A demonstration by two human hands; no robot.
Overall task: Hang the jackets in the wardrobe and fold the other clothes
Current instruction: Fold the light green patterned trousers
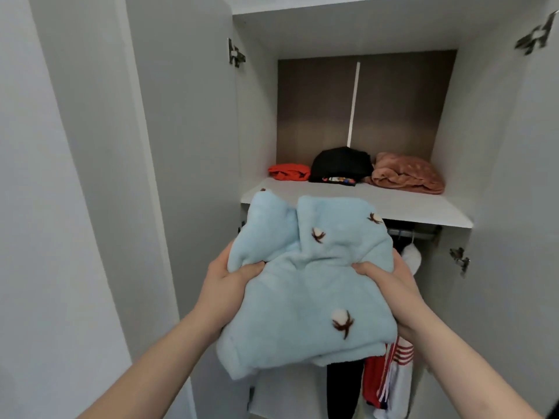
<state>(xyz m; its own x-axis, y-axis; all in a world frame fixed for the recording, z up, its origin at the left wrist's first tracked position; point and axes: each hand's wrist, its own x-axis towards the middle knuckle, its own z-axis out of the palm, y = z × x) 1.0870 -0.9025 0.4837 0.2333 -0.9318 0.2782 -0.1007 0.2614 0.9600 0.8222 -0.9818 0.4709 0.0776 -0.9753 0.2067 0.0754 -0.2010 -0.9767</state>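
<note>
White wardrobe (496, 152) stands open, its shelf (393, 204) holding three folded piles at the back, jackets hanging below. Just before the shelf edge floats the folded blue fleece garment (305, 285), soft, bulky, likely light and prone to slumping, so support from both sides suits it. Left hand (225, 285) and right hand (390, 285) each clutch a side, thumbs on top.

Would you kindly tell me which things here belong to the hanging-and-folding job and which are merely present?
Part of the job:
- folded light blue fleece garment, gripped by left hand and right hand
- wardrobe shelf
- orange, black and pink folded clothes on it
- hanging clothes below

Merely present:
- door hinges
- left wall
</note>
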